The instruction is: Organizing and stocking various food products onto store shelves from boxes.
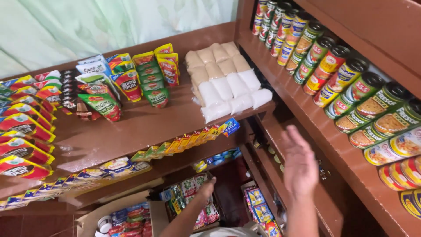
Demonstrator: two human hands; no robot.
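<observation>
Between two brown wooden shelves [131, 131] of a small shop, a person's left hand [206, 188] reaches down into a cardboard box of sachets [190, 199], fingers closing on a packet, though whether it is gripped cannot be told. Spread and empty, the right hand [300, 164] hovers beside rows of cans [351, 87]. A careful pick would avoid snagging neighbouring packets. Green curtain [109, 26] behind.

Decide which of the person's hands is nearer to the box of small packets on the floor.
Left. The left hand reaches down onto the packets in the box; the right hand is raised, open, well to the right, in front of the shelf of cans.
</observation>
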